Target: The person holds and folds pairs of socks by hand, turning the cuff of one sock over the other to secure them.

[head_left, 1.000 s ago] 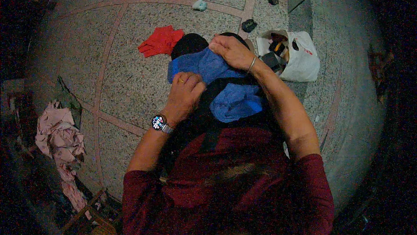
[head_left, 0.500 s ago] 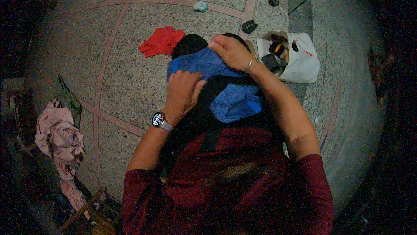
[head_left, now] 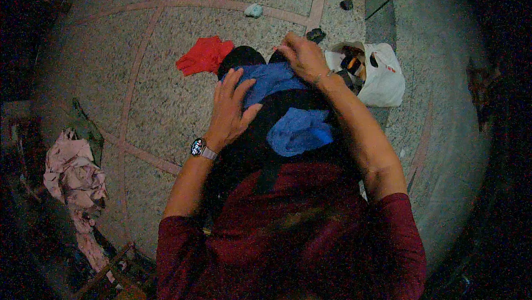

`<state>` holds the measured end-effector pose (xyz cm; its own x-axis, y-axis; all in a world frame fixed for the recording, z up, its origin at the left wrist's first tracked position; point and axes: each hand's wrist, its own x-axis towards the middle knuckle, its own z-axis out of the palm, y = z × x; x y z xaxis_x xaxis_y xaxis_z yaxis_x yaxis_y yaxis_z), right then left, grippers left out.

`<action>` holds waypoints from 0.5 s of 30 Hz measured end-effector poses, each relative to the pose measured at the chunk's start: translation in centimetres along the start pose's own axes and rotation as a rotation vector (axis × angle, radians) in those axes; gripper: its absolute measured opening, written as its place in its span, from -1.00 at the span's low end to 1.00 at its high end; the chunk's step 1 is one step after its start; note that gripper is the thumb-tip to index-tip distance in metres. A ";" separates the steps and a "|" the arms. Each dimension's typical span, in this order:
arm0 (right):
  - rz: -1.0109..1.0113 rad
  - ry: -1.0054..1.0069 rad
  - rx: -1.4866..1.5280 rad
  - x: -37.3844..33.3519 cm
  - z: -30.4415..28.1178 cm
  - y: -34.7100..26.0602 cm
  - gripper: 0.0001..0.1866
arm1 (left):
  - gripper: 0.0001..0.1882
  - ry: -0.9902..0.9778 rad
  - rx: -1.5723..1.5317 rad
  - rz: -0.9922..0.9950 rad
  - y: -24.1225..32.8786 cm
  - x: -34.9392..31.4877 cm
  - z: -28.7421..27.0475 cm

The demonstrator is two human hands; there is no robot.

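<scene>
A blue cloth lies spread across my dark-clad knees. My left hand rests on its left part, fingers spread and palm down. Over the far right part is my right hand, fingers curled in and closed; what they hold, if anything, is hidden. A second blue cloth, crumpled, sits on my lap between the forearms. Beyond my left knee a red cloth lies on the floor.
A white bag lies on its side at the right, dark items in its mouth. Small dark lumps and a pale bundle are on the speckled floor. Crumpled pink cloth hangs at the left.
My left hand has opened, its fingers now spread on the blue cloth farther forward. My right hand has shifted slightly forward and right. The cloth's left side looks drawn in.
</scene>
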<state>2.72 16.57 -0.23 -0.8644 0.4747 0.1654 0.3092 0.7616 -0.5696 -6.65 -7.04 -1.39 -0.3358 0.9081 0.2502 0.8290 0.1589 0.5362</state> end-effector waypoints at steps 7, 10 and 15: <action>-0.294 -0.165 0.117 -6.8 -4.5 -0.3 -0.57 | -0.33 0.047 -0.128 -0.045 0.9 -0.5 0.8; -0.320 -0.072 0.033 -9.0 -3.8 1.6 -0.55 | -0.33 0.079 -0.273 -0.081 1.1 -0.2 1.2; -0.330 -0.031 0.088 -9.9 -3.9 4.4 -0.66 | -0.39 0.028 -0.309 -0.151 1.5 -1.4 1.1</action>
<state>14.19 16.94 -1.20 -0.9241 0.1945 0.3289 -0.0233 0.8305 -0.5566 -4.40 -7.60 -1.82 -0.4599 0.8716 0.1695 0.5962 0.1616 0.7864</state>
